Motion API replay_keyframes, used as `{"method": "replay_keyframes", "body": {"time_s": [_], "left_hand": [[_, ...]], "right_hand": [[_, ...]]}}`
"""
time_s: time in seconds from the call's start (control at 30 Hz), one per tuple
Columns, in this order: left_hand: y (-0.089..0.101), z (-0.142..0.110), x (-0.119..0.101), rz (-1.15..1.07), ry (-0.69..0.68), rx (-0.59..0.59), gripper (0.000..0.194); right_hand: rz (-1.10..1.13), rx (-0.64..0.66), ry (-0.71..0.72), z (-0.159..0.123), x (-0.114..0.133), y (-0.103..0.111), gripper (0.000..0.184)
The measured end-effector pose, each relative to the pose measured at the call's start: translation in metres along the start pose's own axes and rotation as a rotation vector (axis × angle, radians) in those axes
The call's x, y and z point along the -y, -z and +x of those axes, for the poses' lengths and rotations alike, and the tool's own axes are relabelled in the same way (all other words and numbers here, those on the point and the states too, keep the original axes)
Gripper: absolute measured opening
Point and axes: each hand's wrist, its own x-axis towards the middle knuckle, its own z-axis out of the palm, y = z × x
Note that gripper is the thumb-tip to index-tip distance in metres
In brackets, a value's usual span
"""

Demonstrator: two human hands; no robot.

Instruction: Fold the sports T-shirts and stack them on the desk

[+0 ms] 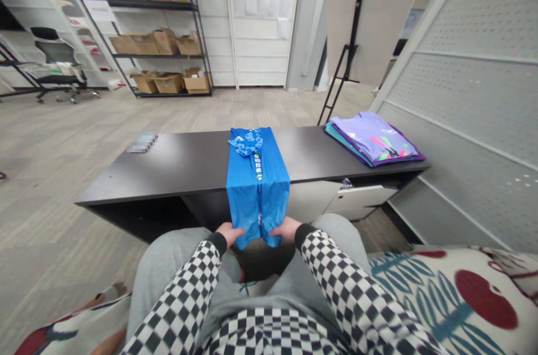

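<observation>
Blue printed T-shirt [258, 187] lay folded lengthwise across the dark laminate table [168, 167], near end overhanging; left hand [229, 233] and right hand [286, 227] sat evenly at its sides, fingers hidden beneath cloth, pinch unclear.
</observation>
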Motion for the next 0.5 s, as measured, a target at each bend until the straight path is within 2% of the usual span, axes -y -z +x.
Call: {"method": "replay_keyframes", "body": {"time_s": [0.07,0.17,0.23,0.3,0.4,0.5], "left_hand": [[0.001,-0.027,0.002,-0.085,-0.020,0.057,0.040],[-0.002,-0.078,0.010,-0.245,-0.047,0.076,0.058],[-0.006,-0.113,0.015,-0.379,-0.014,0.071,0.066],[-0.011,-0.143,0.017,-0.471,0.053,0.078,0.068],[-0.013,-0.168,0.016,-0.459,0.098,0.075,0.070],[-0.010,-0.171,0.010,-0.406,0.056,0.030,0.084]], "right_hand": [[0.074,0.053,0.001,-0.022,0.004,-0.005,0.038],[0.395,0.134,0.000,-0.069,0.005,-0.012,0.046],[0.641,0.140,-0.043,-0.104,0.003,-0.015,0.051],[0.758,0.110,-0.121,-0.137,-0.001,-0.016,0.054],[0.782,0.026,-0.187,-0.169,-0.007,-0.016,0.052],[0.742,-0.082,-0.138,-0.180,-0.009,-0.012,0.061]]}}
